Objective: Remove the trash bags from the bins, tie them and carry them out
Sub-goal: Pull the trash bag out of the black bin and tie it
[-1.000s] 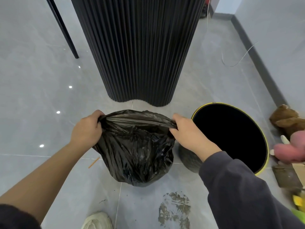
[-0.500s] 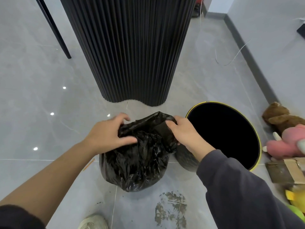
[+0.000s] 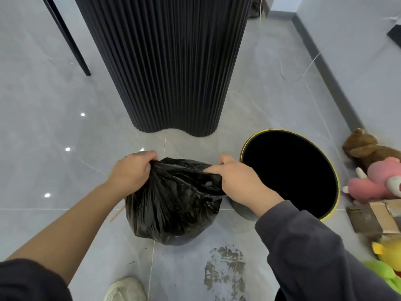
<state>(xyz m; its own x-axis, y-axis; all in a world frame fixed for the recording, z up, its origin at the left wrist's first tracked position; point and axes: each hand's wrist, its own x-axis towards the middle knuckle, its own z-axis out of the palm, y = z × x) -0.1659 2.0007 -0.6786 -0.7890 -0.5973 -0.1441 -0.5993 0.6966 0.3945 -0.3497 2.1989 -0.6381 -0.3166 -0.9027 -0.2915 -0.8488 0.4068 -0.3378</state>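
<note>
- head view: black trash bag [image 3: 173, 203] sits on the grey tile floor [image 3: 43, 105], out of the bin, just beside it on the bin's left.
- left hand [image 3: 130, 170] fisted around a bunch of the bag's rim at its left top corner; fingers curled tight on plastic, nothing else in them.
- right hand [image 3: 236, 177] pinches the opposite rim at the right top corner, thumb laid along the film, fingers wrapped under; also closed on the bag.
- the rim is stretched between the two hands, mouth pulled nearly flat. my read: two gathered ears are being made so they can be crossed and knotted; tying step in hand, no knot visible yet.
- bag bottom rests on the floor, so the weight is off the hands and both are free to work the rim.
- round bin [image 3: 290, 172] with yellow rim stands open and dark inside; cannot tell if any liner remains.
- fluted black column [image 3: 165, 61] stands beyond the bag; plush toys [image 3: 377, 181] and cardboard [image 3: 373, 216] lie to the right of the bin, apart from the work.
- a pale shoe [image 3: 124, 288] shows at the bottom edge, near a dirty patch [image 3: 225, 268] on the tile.
- risk, as judged: thin film may tear if the ears are pulled too hard.
</note>
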